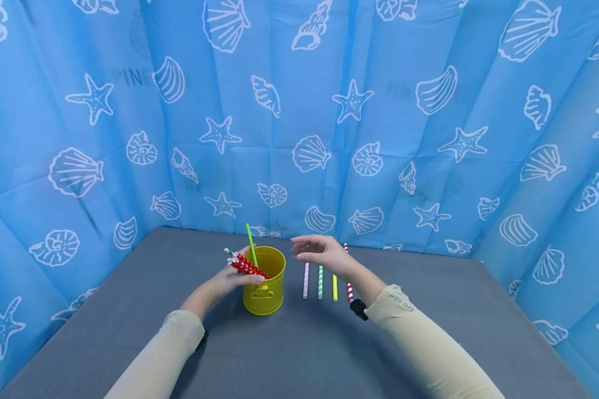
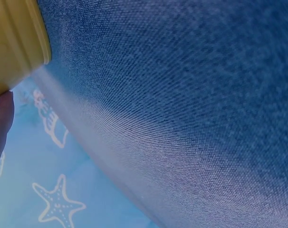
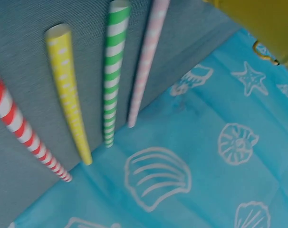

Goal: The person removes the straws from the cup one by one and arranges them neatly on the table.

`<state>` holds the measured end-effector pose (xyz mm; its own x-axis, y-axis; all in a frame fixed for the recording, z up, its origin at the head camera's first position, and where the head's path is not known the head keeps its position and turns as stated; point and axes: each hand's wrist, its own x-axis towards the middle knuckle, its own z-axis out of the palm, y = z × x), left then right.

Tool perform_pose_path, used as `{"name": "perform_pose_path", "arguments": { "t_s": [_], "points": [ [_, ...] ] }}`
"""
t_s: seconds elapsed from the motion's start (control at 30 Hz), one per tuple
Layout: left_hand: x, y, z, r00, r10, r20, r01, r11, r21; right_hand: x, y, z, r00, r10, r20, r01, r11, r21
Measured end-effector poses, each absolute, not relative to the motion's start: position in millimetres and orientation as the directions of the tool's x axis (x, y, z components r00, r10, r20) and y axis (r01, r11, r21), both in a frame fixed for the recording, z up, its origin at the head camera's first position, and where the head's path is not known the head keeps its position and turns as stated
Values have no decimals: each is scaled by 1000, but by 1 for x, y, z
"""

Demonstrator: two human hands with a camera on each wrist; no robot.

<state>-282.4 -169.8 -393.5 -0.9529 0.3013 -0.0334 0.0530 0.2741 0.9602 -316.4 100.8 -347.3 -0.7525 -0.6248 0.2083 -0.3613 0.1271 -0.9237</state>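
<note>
A yellow bucket (image 1: 263, 303) with a small side handle stands on the table. My left hand (image 1: 224, 282) holds it from the left, thumb along the rim at the front and fingers round the far side; in the left wrist view a fingertip (image 2: 6, 104) meets the bucket wall (image 2: 15, 42). Several red paper straws (image 1: 244, 264) with white dots lean left out of the bucket, beside a bright green straw (image 1: 252, 244) that stands steeper. My right hand (image 1: 321, 255), fingers loosely bent with nothing held, hovers right of the rim.
Right of the bucket, straws lie in a row on the grey table (image 1: 299, 354): pink (image 3: 146, 61), green striped (image 3: 114, 71), yellow dotted (image 3: 68, 95) and red striped (image 3: 27, 130). A blue curtain (image 1: 289, 111) with shell prints encloses the back and sides.
</note>
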Motion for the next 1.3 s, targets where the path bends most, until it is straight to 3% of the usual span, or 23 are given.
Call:
{"name": "perform_pose_path", "arguments": {
  "t_s": [0.33,0.73,0.97,1.3],
  "points": [
    [-284,-168,-395,-948,317,-15,76,272,959,-316,66,-342,-649,-727,223,-422,100,-901],
    [-284,-170,-394,-918,394,35,131,219,967,-318,35,-340,-587,-794,160,-418,128,-899],
    [-281,-169,-394,-933,358,-30,79,286,955,-317,22,-340,-578,-800,162,-464,158,-872],
    [-281,-170,-394,-934,357,-23,77,262,962,-317,11,-340,-594,-790,152,-486,202,-851]
  ]
}}
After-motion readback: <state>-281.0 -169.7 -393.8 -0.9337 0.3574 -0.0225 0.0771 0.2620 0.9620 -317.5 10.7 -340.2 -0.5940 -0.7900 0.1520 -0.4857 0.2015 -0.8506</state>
